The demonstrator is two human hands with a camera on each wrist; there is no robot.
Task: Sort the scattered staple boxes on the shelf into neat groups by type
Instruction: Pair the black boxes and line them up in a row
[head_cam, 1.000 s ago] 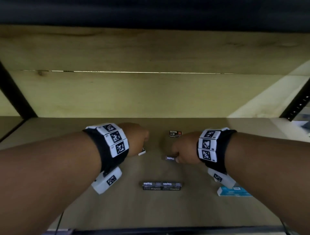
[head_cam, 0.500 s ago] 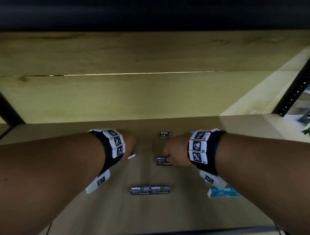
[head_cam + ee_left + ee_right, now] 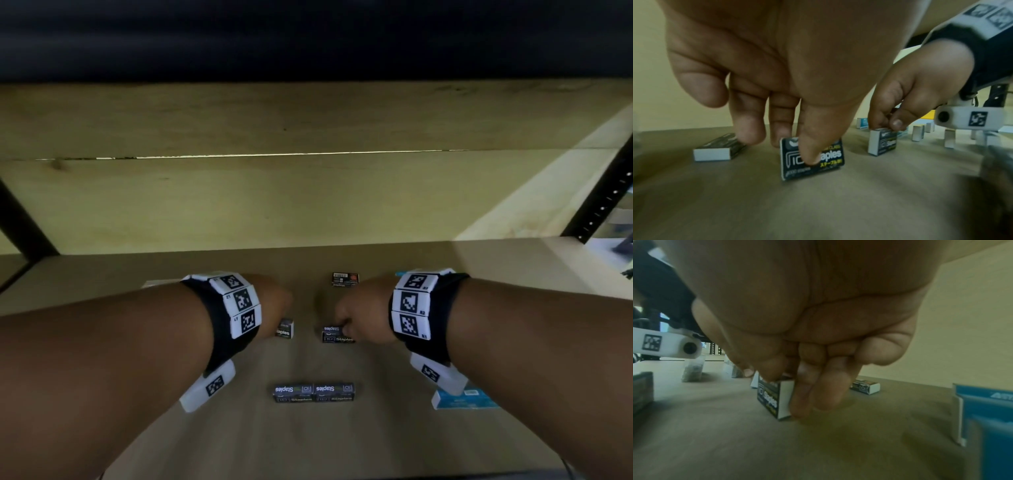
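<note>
Left hand (image 3: 274, 301) pinches small black cardboard staple box (image 3: 812, 158); right hand (image 3: 356, 308) pinches matching black box (image 3: 337, 334). Two black boxes (image 3: 314, 392) already paired nearer wrists. Red-labelled box (image 3: 345, 279) beyond fingertips, blue box (image 3: 462, 399) under right wrist unsorted.

two joined boxes (image 3: 314, 392) lie nearest; two gripped boxes (image 3: 337, 334) behind them.

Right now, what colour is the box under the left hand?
Black box with white and yellow print; clearest in the left wrist view.
</note>
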